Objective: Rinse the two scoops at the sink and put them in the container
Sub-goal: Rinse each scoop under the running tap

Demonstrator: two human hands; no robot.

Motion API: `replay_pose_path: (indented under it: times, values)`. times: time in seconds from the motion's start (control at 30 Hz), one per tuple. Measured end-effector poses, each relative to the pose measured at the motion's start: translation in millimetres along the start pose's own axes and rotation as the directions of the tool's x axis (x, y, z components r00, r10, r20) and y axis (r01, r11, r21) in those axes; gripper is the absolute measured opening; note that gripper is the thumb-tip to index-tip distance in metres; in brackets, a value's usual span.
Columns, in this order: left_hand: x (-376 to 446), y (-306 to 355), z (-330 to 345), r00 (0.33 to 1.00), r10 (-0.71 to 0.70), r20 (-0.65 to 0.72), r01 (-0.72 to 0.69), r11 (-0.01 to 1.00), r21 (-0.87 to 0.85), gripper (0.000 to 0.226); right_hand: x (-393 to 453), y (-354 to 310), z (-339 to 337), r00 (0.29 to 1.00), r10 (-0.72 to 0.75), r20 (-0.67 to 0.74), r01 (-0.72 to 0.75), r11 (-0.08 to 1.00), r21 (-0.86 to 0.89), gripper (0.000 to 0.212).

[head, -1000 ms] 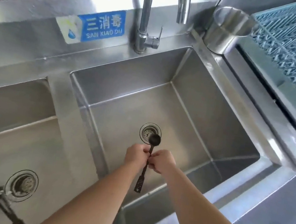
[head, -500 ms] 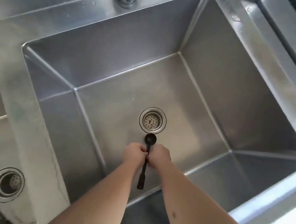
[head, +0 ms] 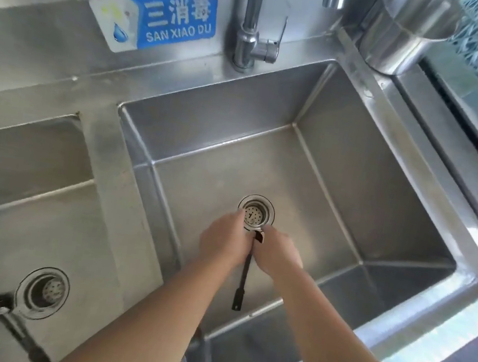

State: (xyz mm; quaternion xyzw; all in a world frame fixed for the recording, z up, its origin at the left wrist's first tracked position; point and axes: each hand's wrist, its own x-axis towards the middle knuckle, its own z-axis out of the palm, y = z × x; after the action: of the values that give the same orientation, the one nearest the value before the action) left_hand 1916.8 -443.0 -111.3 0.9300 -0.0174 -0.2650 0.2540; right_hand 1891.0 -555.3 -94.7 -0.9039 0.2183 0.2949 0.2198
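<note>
Both hands, left hand [head: 223, 241] & right hand [head: 275, 251], have fingers pinched on the black scoop [head: 245, 270] over the sink [head: 354, 171] drain, imo get it under running water w/ bowl upward.

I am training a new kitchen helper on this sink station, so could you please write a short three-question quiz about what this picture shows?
1. True or false: water is running from the faucet over the right basin.
2. Which hands hold the black scoop? A) left only B) right only C) both
3. Fill in: the second scoop lies in the ___ basin, near its drain.

Key
1. False. No stream shows below that spout.
2. C. The left hand and right hand close on it over the drain strainer, handle hanging toward the person.
3. Left. The steel container stands behind the basin's right corner.
</note>
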Motion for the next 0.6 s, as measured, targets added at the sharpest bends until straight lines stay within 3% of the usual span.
replay_pose_path:
  times: [0.1, 0.17, 0.3, 0.4, 0.6]
  values:
    - [-38.0, -18.5, -64.5, 0.937, 0.286, -0.199, -0.235, 0.94, 0.246, 0.062, -55.5, -32.7, -24.5, 0.982, -0.189, -0.023, 0.176, 0.946, -0.272, 0.068]
    - [-68.6, -41.5, -101.9, 0.913, 0.318, -0.256, -0.233, 0.921, 0.312, 0.068, -86.7, -60.2, -28.3, 0.955, -0.296, -0.014, 0.272, 0.896, -0.35, 0.087]
    - [-131.3, -111.9, -152.4, 0.946, 0.166, -0.28, -0.105, 0.97, 0.219, 0.074, -142.0, -131.6, 1.4, 0.871, -0.49, -0.033, 0.447, 0.818, -0.362, 0.086]
    - [-181.3, -184.2, -164.4, 0.957, 0.037, -0.287, 0.01, 0.987, 0.162, 0.073, -176.3, -181.9, 57.0, 0.796, -0.604, 0.046, 0.586, 0.748, -0.313, 0.074]
    - [-245.5, -310.9, -142.5, 0.946, -0.267, -0.183, 0.262, 0.964, -0.053, 0.053, -211.3, -247.9, 188.4, 0.76, -0.56, 0.33, 0.636, 0.745, -0.202, 0.068]
